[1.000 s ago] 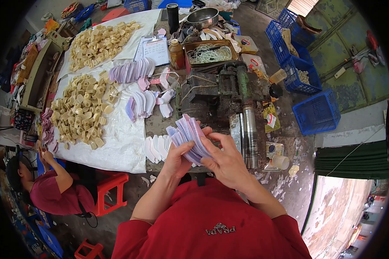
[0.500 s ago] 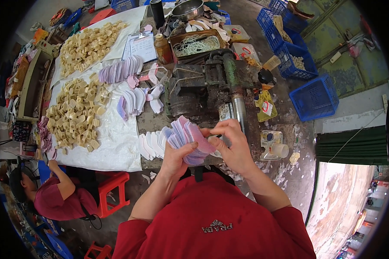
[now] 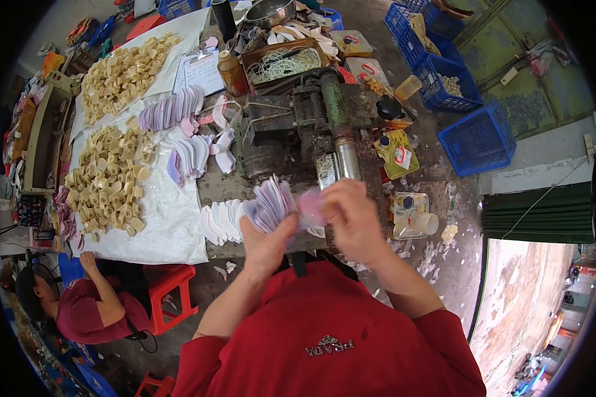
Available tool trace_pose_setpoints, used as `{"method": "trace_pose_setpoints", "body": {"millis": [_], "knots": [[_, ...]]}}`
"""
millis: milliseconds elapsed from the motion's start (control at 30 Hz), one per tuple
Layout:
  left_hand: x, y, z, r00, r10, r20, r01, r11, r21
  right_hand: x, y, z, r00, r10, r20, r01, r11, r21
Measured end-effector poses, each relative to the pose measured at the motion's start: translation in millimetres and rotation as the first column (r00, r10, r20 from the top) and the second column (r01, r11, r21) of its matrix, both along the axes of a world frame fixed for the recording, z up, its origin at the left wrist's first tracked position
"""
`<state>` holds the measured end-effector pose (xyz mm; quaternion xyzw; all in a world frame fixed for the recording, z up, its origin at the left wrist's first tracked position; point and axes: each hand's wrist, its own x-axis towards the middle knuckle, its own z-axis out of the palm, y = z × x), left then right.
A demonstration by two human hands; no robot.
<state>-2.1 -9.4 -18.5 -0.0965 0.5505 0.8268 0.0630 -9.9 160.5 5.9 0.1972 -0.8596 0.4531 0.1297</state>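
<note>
A fanned stack of curved, thin lilac-and-white pieces (image 3: 270,205) is gripped in my left hand (image 3: 266,246), the thumb lying across its near side. My right hand (image 3: 356,217) pinches a single pink piece (image 3: 310,207) just right of the stack; both are somewhat smeared by motion. Beyond my hands stands a dark, greasy machine (image 3: 271,145) with a shiny metal cylinder (image 3: 347,159) pointing toward me. A row of similar white pieces (image 3: 222,221) lies on the bench left of my left hand.
Fanned lilac pieces (image 3: 172,108) and white ones (image 3: 193,156) lie farther left, beside heaps of beige blocks (image 3: 109,178) on a white sheet. A tray of cords (image 3: 285,64) and a brown bottle (image 3: 232,73) stand behind. Blue crates (image 3: 478,140) are at right. A co-worker (image 3: 89,304) sits at lower left.
The pink piece, against the stack before, is now apart from most of it in my right hand. My left hand holds the stack more upright. The whole view has shifted slightly.
</note>
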Motion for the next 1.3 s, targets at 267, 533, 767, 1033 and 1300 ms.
{"method": "trace_pose_setpoints", "body": {"millis": [267,533,767,1033,1300], "knots": [[-19.7,-9.6,-17.4,0.752,-0.657,-0.057,0.317,0.436,-0.843,-26.7,126.1,2.3,0.781,-0.222,0.583,-0.058,0.905,0.422],[-10.7,24.9,-3.3,0.771,-0.634,-0.053,0.350,0.492,-0.797,-15.2,91.8,-36.9,0.950,-0.296,0.102,0.255,0.920,0.296],[-8.4,-57.3,-44.0,0.942,-0.320,-0.106,0.099,0.565,-0.819,-9.9,100.0,-44.4,0.870,-0.358,0.338,0.357,0.932,0.068],[20.1,-153.0,-136.0,0.697,-0.615,0.369,0.231,-0.294,-0.927,-10.7,100.9,-40.6,0.856,-0.343,0.387,0.382,0.924,-0.028],[-7.0,-105.7,-42.9,0.913,-0.253,0.320,0.408,0.538,-0.738,-2.5,45.6,0.4,0.926,-0.147,0.349,0.196,0.974,-0.111]]}}
